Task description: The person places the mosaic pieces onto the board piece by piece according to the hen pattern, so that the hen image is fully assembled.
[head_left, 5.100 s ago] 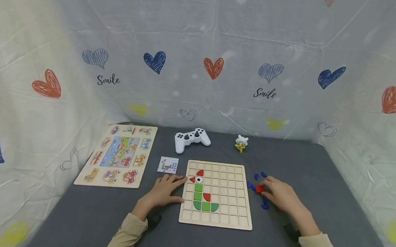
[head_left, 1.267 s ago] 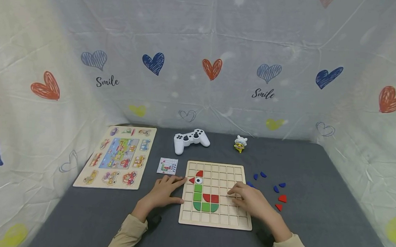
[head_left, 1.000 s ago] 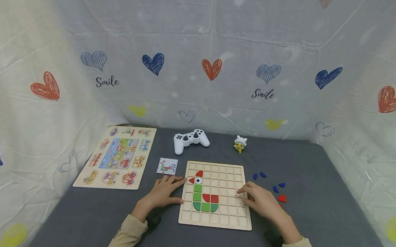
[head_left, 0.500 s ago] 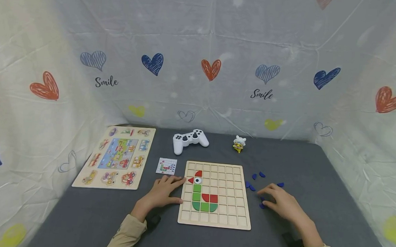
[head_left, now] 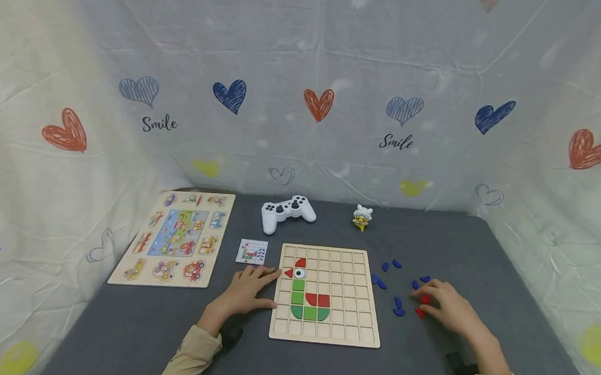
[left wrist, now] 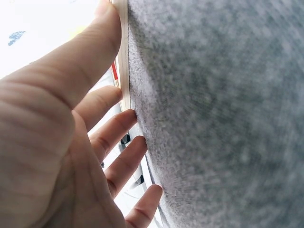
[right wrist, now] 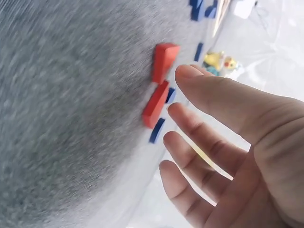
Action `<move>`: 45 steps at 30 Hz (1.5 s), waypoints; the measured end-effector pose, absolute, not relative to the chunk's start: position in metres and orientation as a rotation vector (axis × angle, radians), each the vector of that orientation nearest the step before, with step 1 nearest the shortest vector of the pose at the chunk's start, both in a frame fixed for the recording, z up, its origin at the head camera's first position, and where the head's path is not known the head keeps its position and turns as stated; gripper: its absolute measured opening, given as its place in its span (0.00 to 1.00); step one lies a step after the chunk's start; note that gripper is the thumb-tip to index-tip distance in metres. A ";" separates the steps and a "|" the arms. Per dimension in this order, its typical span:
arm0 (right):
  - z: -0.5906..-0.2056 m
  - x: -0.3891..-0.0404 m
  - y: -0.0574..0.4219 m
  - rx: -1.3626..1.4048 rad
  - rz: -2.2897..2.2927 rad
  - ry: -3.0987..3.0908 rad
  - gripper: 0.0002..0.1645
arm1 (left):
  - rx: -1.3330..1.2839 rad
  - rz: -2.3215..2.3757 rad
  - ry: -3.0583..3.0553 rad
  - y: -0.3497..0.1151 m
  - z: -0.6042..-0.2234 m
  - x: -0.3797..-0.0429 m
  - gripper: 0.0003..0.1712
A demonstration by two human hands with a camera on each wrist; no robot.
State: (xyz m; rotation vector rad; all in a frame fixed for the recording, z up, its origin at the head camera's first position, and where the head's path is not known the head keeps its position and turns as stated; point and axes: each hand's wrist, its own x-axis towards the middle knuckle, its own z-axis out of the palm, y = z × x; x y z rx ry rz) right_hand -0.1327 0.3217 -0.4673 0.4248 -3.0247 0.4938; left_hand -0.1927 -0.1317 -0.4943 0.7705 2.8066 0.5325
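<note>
Right hand [head_left: 448, 306] nearer red pieces [right wrist: 156, 105], which lie just beside fingertips; thumb parted, nothing held. Left hand [head_left: 245, 292] spread at grid board [head_left: 344, 331] edge.

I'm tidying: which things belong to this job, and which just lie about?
Likely in use:
pale wooden grid board
blue curved pieces
red flat pieces
green flat pieces
small printed white card

Apparently lying about:
white plastic game controller
white and yellow figurine
pale wooden picture puzzle
</note>
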 end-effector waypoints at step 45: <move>-0.473 -0.132 0.336 0.350 0.599 -3.054 0.12 | 0.790 0.532 2.827 -0.133 -0.500 -0.194 0.45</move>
